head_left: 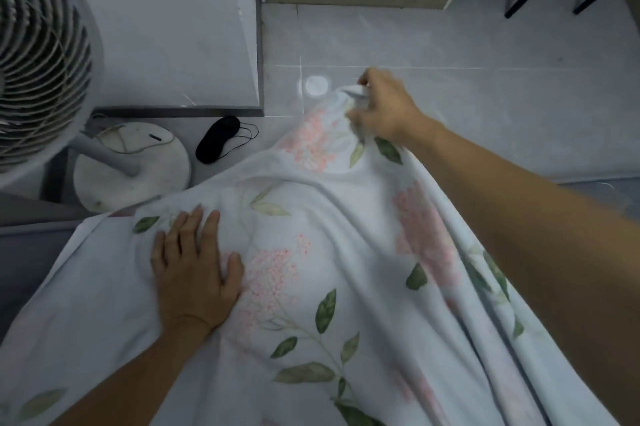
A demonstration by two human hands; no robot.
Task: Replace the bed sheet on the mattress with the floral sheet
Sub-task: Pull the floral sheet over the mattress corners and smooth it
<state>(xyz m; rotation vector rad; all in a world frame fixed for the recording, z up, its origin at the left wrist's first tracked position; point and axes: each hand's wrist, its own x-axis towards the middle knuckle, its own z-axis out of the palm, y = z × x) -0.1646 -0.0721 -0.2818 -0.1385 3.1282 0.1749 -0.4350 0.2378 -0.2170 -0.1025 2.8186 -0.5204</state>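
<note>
Under the left hand (194, 273), which lies flat with fingers straight, the floral sheet (311, 287) is pressed down over the mattress corner. Ahead and to its right, the right hand (384, 106) pinches a raised sheet corner between curled fingers. Beyond the left hand stand a fan base (131, 165) and a black eye mask (218, 139) on the tiled floor (485, 96).

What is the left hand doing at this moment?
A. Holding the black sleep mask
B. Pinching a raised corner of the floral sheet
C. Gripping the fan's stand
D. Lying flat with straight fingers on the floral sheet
D. The left hand lies palm down with fingers straight on the floral sheet, while the right hand is the one gripping a bunched, raised part of it; the black sleep mask lies untouched on the floor.
</note>
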